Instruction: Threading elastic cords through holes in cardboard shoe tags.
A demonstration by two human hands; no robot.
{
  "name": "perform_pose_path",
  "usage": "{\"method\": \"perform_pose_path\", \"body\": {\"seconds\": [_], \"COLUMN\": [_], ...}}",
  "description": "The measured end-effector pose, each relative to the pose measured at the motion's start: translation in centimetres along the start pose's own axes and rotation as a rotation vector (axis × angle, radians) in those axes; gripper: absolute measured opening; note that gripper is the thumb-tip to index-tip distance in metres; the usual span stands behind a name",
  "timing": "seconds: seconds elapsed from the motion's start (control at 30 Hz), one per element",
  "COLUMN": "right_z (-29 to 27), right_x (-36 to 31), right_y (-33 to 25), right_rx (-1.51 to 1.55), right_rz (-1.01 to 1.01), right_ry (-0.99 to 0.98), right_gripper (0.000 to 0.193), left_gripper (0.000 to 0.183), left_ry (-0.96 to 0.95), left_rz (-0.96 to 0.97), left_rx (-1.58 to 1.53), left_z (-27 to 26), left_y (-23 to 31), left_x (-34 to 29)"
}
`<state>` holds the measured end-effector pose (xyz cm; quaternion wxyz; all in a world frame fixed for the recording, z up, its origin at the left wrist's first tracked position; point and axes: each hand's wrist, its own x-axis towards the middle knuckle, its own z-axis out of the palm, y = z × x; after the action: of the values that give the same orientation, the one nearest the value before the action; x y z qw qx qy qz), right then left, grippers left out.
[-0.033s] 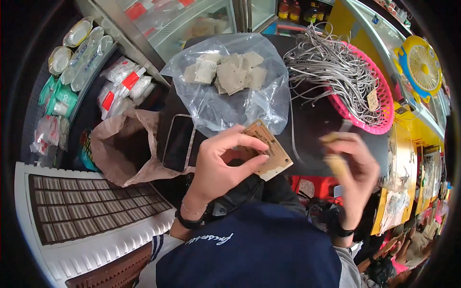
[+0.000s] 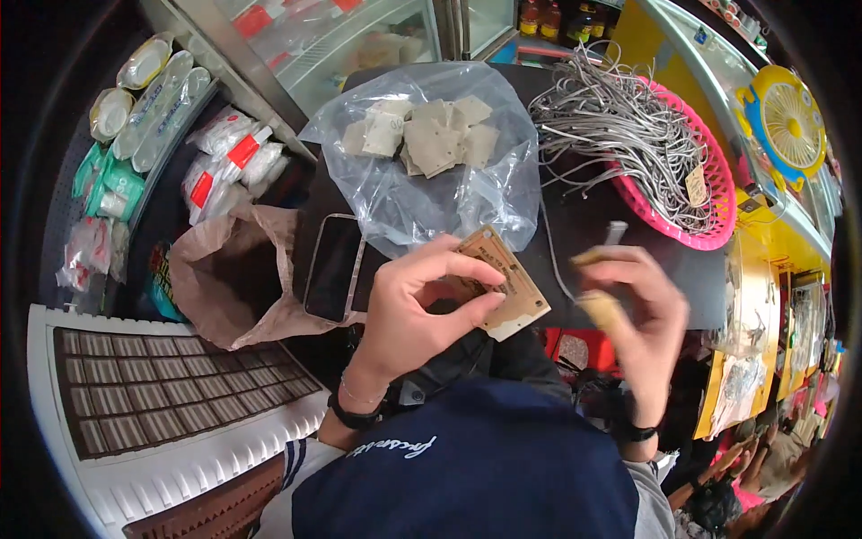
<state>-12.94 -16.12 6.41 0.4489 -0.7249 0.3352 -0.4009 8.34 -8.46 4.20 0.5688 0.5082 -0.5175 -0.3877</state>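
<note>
Between thumb and forefinger, my left hand (image 2: 417,301) pinches a small tan cardboard tag (image 2: 519,301) with dark print and corner holes; whether several are stacked is unclear. To its right, my right hand (image 2: 637,301) hovers, slightly blurred, its thumb and forefinger apart with nothing visible between them. Yellowish coverings wrap those two fingertips. A thin grey cord (image 2: 550,247) curves over the dark table between the hands. Beyond them, a clear plastic bag (image 2: 359,202) lies spread, with loose grey-beige cardboard tags (image 2: 433,144) on it.
A pink basket (image 2: 725,211) of tangled grey cords (image 2: 620,126) stands at the table's right. At the left edge lie a dark phone-like slab (image 2: 332,269) and an open brown bag (image 2: 202,260). A yellow-blue fan (image 2: 787,126) is at far right, a white plastic crate (image 2: 135,481) at lower left.
My right hand has moved left, toward the tag, with its fingers still apart. My left hand and the tag it holds have hardly moved.
</note>
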Motion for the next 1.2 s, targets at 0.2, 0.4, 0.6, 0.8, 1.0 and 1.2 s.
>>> {"method": "perform_pose_path", "body": {"seconds": [0.2,0.4,0.6,0.8,1.0,1.2], "right_z": [3.2,3.6,3.2,3.4,3.2,3.1], "right_x": [-0.2,0.3,0.5,0.4,0.8,0.6], "right_y": [2.0,2.0,1.3,1.7,1.5,2.0], "right_rx": [0.304,0.283,0.498,0.261,-0.008,0.162], "right_rz": [0.086,0.026,0.171,0.067,-0.134,-0.081], "right_ry": [-0.053,-0.025,-0.076,-0.124,-0.122,-0.116], "right_gripper": [0.018,0.015,0.026,0.016,0.019,0.018], "left_gripper": [0.015,0.019,0.023,0.024,0.024,0.025], "left_ry": [0.018,0.151,0.215,0.193,0.158,0.147], "left_rz": [0.151,0.169,0.198,0.214,0.156,0.133], "left_rx": [-0.002,0.015,-0.064,-0.075,-0.095,-0.128], "left_z": [1.2,1.5,0.9,0.8,0.9,0.9], "left_y": [-0.6,-0.7,-0.5,-0.6,-0.6,-0.4], "left_x": [0.3,0.3,0.6,0.6,0.4,0.4]}}
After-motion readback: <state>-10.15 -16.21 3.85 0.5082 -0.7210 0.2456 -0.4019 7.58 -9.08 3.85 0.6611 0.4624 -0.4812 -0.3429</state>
